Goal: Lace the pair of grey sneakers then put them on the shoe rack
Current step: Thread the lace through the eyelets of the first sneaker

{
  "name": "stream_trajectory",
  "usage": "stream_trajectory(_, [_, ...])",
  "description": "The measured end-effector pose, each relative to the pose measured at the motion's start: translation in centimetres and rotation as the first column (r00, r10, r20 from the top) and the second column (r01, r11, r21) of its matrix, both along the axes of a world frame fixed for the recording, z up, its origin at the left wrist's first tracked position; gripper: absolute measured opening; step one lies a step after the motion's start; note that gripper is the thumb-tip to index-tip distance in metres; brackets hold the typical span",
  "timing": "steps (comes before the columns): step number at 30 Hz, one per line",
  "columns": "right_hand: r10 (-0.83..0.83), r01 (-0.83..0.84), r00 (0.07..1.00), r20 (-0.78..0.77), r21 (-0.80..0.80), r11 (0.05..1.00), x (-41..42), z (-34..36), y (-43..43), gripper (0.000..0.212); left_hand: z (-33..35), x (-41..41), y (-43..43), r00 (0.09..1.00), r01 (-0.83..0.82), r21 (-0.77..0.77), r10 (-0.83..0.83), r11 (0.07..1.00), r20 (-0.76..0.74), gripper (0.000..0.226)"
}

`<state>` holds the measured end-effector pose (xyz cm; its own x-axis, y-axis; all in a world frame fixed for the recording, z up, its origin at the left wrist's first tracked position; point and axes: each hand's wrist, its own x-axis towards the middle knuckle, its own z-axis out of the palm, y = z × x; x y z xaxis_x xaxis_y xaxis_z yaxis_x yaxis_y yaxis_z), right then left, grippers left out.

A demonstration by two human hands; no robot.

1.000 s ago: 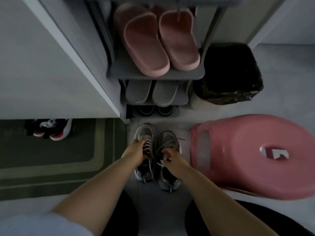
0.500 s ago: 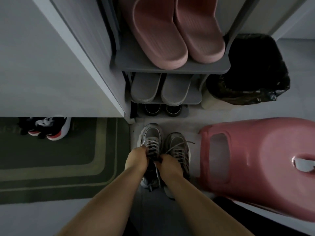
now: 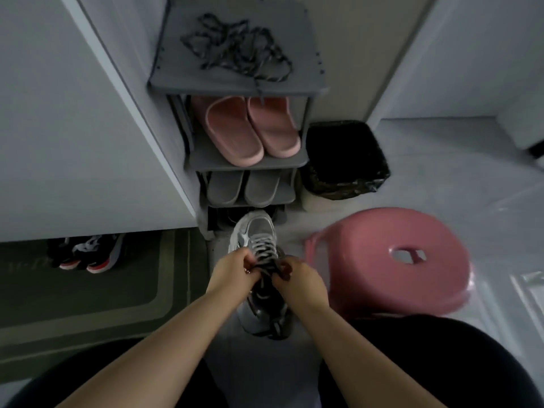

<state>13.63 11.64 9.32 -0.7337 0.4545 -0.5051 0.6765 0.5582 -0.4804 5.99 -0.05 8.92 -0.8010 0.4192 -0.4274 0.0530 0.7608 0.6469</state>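
Head view: left hand (image 3: pixel 232 270) and right hand (image 3: pixel 303 282) pinch laces (image 3: pixel 263 251) on the grey sneaker (image 3: pixel 255 229).

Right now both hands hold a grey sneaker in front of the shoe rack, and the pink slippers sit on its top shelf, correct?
Wrong shelf: the head view shows the pink slippers on the second shelf, under the top shelf with its tangle of dark laces. The left hand and right hand do hold the grey sneaker.
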Motion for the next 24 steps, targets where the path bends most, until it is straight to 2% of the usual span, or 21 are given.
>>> stream_trajectory(3, [-0.082,0.084,0.983,-0.163,0.0,0.997,3.4,4.0,2.3,0.038,4.3,1.9,2.7,0.997,0.046,0.154,-0.035,0.987,-0.072,0.008])
stream_trajectory(6, [-0.175,0.193,0.936,-0.306,0.027,0.981,6.9,7.3,5.4,0.039,7.9,4.0,6.4,0.986,0.113,0.3,-0.071,0.947,-0.147,0.008])
stream_trajectory(9, [-0.278,0.315,0.876,-0.394,0.033,0.948,9.5,9.0,8.7,0.037,9.7,5.9,10.6,0.979,0.183,0.384,-0.131,0.905,-0.158,0.005])
stream_trajectory(15, [-0.398,0.425,0.844,-0.36,-0.004,0.905,10.3,7.9,13.3,0.036,7.6,7.2,16.5,0.982,0.181,0.378,-0.146,0.908,-0.12,0.006])
stream_trajectory(24, [-0.505,0.505,0.802,-0.319,-0.088,0.858,8.4,5.9,15.3,0.032,5.5,5.7,18.8,0.988,0.153,0.407,-0.138,0.9,-0.066,0.014])
